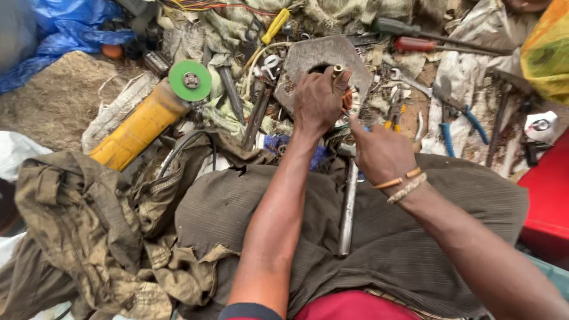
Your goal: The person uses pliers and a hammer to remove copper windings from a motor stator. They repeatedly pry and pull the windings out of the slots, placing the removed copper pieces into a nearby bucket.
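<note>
Left hand (319, 101) clenched round a small brass-tipped part (338, 70) – right hand (379, 153) pinching something unclear beside it; best kept steady over the metal plate (323, 56).

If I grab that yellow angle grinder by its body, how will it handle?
The angle grinder looks bulky, so probably heavy and rigid. Its green disc end likely drags it nose-down. The dark cable trailing behind it may snag in the rags.

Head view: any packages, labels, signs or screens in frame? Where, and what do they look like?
No screens or signs.
Blue plastic bag: top left corner, crumpled.
White sack: upper right under the tools, dirty and creased.
Yellow-orange bag: right edge, shiny and bulging.
White round label: far right on a small item, dark mark in the middle.
</note>
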### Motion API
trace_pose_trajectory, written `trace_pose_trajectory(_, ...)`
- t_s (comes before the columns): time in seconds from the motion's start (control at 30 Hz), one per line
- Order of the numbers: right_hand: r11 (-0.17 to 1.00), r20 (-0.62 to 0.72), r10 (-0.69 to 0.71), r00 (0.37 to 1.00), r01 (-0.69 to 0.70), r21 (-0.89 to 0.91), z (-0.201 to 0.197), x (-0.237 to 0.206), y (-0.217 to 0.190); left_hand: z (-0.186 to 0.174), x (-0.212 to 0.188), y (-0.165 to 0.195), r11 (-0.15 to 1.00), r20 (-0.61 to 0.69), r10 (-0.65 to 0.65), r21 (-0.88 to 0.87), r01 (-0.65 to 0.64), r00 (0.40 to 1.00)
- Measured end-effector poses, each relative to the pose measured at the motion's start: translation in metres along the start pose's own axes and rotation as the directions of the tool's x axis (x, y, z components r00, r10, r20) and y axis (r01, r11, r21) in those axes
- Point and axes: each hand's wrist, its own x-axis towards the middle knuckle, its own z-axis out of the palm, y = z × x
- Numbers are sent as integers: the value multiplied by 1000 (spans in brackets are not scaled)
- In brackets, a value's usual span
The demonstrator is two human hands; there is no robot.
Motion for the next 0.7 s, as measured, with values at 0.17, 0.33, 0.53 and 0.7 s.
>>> trace_pose_trajectory(0.17, 998, 494, 35, 869, -7, -58, -40, 54, 17, -3, -1, 5, 998, -74, 58, 3, -58, 996)
trace_pose_trajectory(0.33, 974, 323, 146, 935, -193, 117, -40, 3, 26, -10, 5, -6, 985, 26, 125, -121, -121, 992)
trace_pose_trajectory(0.53, 935, -34, 226, 973, -207, 289, -3, -59, 17, 6, -3, -9, 996, 104, -15, 94, 5, 994)
trace_pose_trajectory(0.7, 933, -172, 227, 959, -163, 321, 14, -60, 4, 9, -8, -12, 976, -34, 84, 203, -75, 996)
